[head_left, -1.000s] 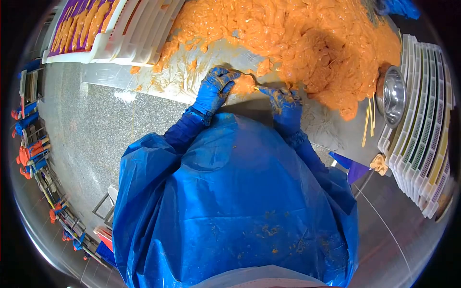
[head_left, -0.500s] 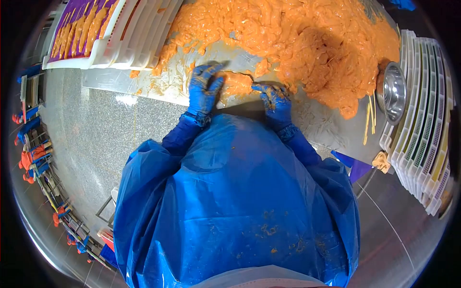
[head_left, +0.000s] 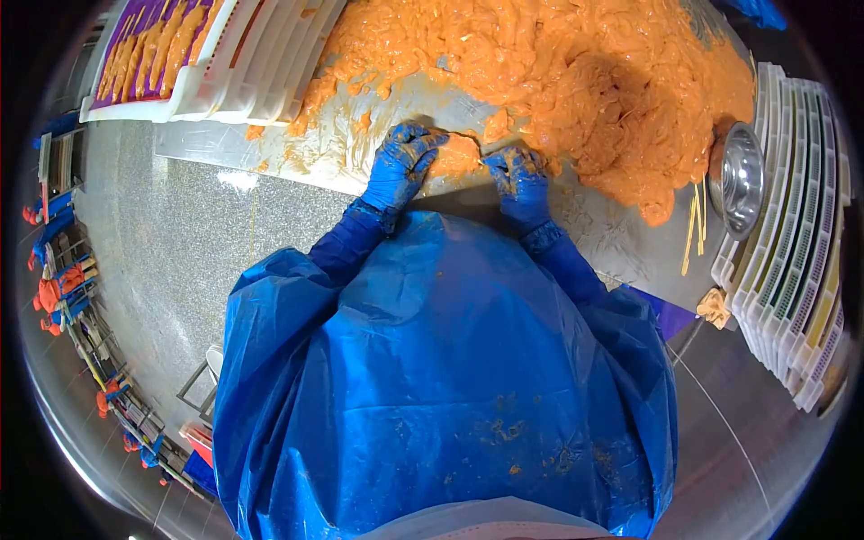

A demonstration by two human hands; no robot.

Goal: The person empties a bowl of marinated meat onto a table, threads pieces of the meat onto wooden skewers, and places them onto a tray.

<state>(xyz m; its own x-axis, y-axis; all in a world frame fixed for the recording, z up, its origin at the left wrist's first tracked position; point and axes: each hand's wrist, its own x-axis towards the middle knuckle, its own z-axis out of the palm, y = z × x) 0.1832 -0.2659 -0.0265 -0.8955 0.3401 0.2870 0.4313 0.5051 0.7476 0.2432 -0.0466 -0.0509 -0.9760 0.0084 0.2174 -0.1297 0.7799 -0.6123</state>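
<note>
A flat piece of orange marinated meat (head_left: 457,157) lies on the metal table between my two blue-gloved hands. My left hand (head_left: 403,164) is closed on its left end, with thumb and fingers covering that edge. At the piece's right end, my right hand (head_left: 520,183) has its fingers pinched together; what they hold, if anything, is too small to make out. Just beyond both hands spreads a large heap of orange marinated meat (head_left: 540,54). Both gloves are smeared with marinade.
Stacked white trays (head_left: 261,67) stand at far left, the top one bearing meat skewers (head_left: 162,54) on purple. To the right are a steel bowl (head_left: 740,180), several thin wooden sticks (head_left: 692,229) and more stacked trays (head_left: 792,225). People in blue and orange (head_left: 58,288) show at far left.
My left hand has moved right, and its fingers, spread apart before, have closed over the meat's left end. My right hand has shifted slightly right and stays pinched.
</note>
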